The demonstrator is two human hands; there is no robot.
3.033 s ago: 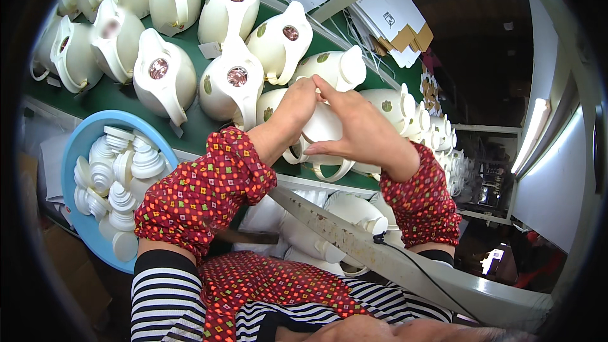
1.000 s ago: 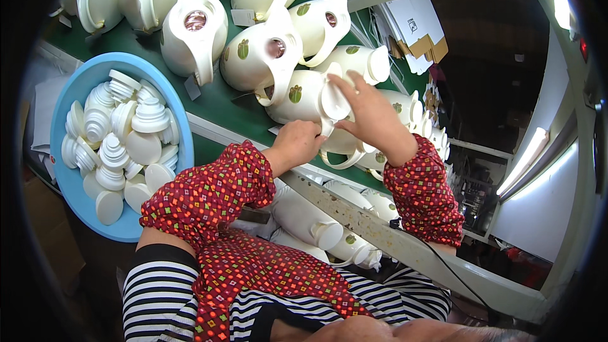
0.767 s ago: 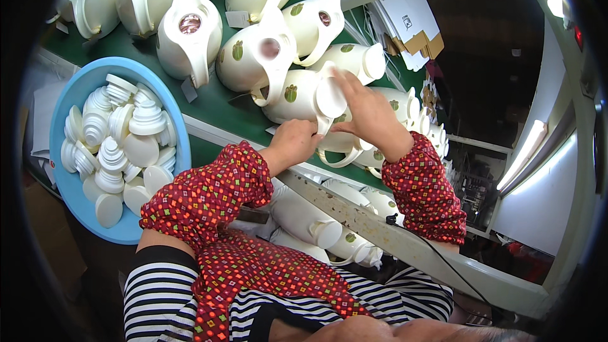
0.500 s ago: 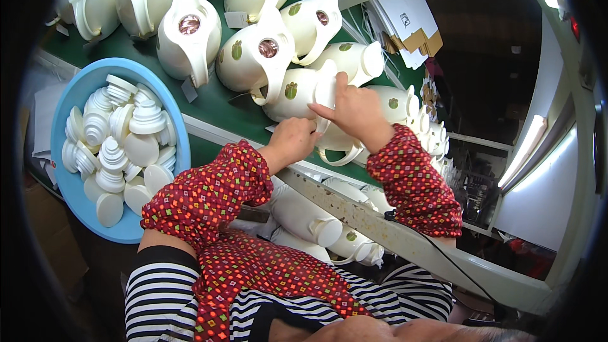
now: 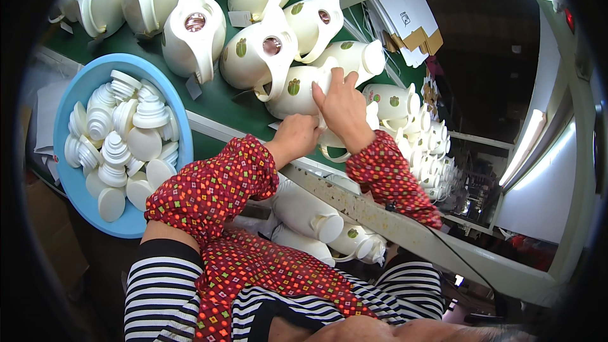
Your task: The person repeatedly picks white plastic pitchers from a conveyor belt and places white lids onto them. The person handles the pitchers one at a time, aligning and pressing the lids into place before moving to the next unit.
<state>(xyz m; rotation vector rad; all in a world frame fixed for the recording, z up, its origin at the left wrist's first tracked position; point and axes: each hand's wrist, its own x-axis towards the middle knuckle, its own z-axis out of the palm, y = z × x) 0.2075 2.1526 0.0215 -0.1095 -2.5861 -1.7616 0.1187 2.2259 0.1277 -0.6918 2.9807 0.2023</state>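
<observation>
Your L hand (image 5: 296,134) is at the near side of the cream jug (image 5: 299,94), fingers curled together, can't tell if clamped; your R hand (image 5: 344,111) is over its mouth end, thumb & fingers apart. Jug's on the green tbl (image 5: 218,106) w/ other jugs (image 5: 196,47), blue tub (image 5: 130,226) of white stoppers (image 5: 114,151) to your L.

Head-worn fisheye, looking down, left hand (image 5: 296,135) and right hand (image 5: 343,111) near, dim right background (image 5: 475,44) apparently farther off
</observation>
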